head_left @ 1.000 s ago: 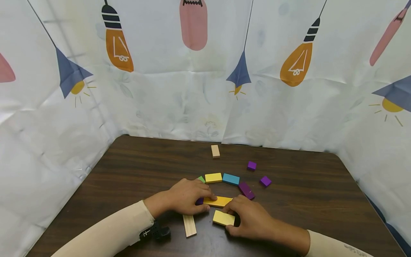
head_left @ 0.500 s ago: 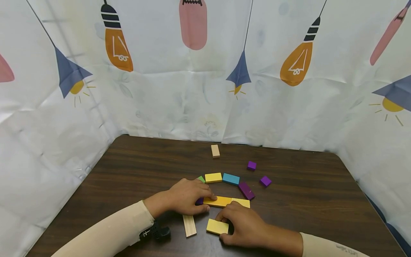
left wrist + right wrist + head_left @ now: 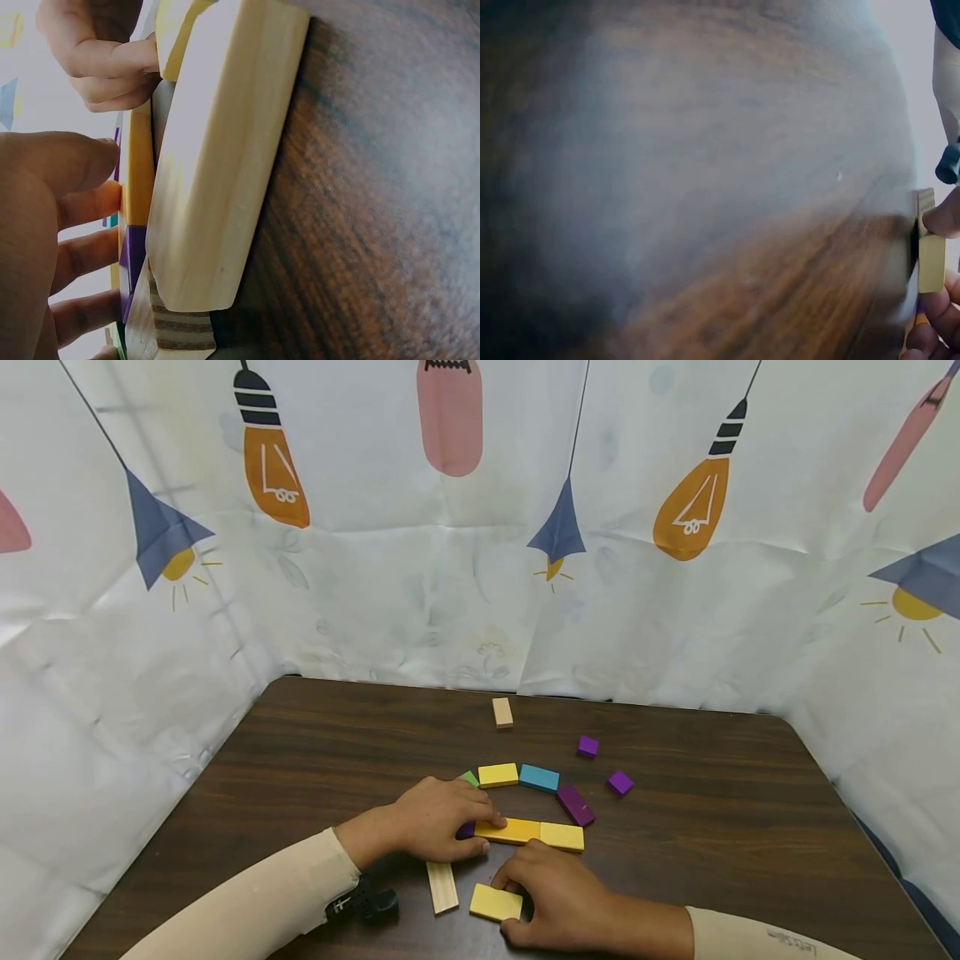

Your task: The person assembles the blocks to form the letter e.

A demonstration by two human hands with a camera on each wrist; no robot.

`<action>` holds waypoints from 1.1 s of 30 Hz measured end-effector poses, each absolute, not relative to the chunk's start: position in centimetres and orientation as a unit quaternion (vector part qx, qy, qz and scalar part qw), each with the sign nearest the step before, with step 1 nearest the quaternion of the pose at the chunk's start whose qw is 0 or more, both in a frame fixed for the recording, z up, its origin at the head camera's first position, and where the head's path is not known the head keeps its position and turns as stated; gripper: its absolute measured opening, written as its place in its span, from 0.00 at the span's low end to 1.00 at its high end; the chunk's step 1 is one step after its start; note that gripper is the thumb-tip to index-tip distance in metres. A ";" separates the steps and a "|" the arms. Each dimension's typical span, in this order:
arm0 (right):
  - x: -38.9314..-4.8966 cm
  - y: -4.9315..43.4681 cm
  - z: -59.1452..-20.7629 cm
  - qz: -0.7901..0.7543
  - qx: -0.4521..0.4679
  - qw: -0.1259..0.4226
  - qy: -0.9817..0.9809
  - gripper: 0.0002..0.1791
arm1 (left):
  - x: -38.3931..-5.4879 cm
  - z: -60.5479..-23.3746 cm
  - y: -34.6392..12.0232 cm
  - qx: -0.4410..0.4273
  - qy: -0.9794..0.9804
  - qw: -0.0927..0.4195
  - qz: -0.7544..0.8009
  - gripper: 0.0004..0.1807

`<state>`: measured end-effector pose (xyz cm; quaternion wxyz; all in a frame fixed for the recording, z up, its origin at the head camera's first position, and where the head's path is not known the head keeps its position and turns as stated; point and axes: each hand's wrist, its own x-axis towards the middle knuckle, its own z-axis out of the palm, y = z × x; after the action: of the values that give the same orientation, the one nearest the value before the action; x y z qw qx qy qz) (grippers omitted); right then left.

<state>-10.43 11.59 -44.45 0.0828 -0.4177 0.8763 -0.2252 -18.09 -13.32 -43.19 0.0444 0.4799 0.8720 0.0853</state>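
My right hand [image 3: 558, 897] pinches a pale yellow block [image 3: 496, 902] between thumb and fingers, low over the tabletop; this block also shows at the right edge of the right wrist view. My left hand [image 3: 435, 818] rests with loosely spread fingers on an orange block [image 3: 517, 831] and a purple block [image 3: 133, 251] beside it. Another pale yellow block [image 3: 562, 837] lies end to end with the orange one. A plain wooden block [image 3: 442, 887] lies just below the left hand, large in the left wrist view. The left hand partly covers the purple block.
Beyond the hands curve a green block [image 3: 470, 778], a yellow block [image 3: 498, 776], a blue block [image 3: 539, 778] and a dark purple block [image 3: 575, 806]. Two purple cubes [image 3: 620, 783] and a small wooden block [image 3: 502, 712] lie farther back on the brown table [image 3: 337, 727].
The right hand has moved left and toward the near edge with its yellow block, uncovering the yellow block at the orange one's end. The left hand stays in place.
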 end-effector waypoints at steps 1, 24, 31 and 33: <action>-10.4 11.5 -44.5 -0.224 -0.420 0.082 0.876 0.17 | -18.1 -43.2 -13.3 0.480 0.872 0.045 0.086 0.21; -9.9 10.5 -44.8 -0.205 -0.478 0.071 0.851 0.18 | -18.0 -43.0 -13.3 0.479 0.872 0.041 0.088 0.20; -9.9 10.3 -44.6 -0.208 -0.481 0.084 0.848 0.19 | -18.0 -43.0 -13.3 0.478 0.872 0.042 0.091 0.20; -9.8 10.2 -44.6 -0.206 -0.482 0.082 0.848 0.19 | -18.0 -43.0 -13.3 0.479 0.872 0.041 0.092 0.20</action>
<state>-9.82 10.24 -44.60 0.0819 -0.4816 0.8479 -0.2060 -17.97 -13.34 -43.01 0.0411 0.4787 0.8722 0.0917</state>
